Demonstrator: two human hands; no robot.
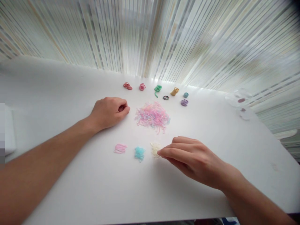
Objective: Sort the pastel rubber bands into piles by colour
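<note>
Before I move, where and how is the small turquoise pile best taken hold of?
The turquoise pile is probably best pinched at its dense middle, coming from the near side and above: it lies low, loose strands stick out at its edges, and the pink pile and cream pile flank it.

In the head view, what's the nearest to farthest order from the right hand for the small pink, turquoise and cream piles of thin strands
1. Small cream pile of thin strands, directly left of the right hand.
2. Small turquoise strand pile, left of the cream one.
3. Small pink strand pile, leftmost.
</note>
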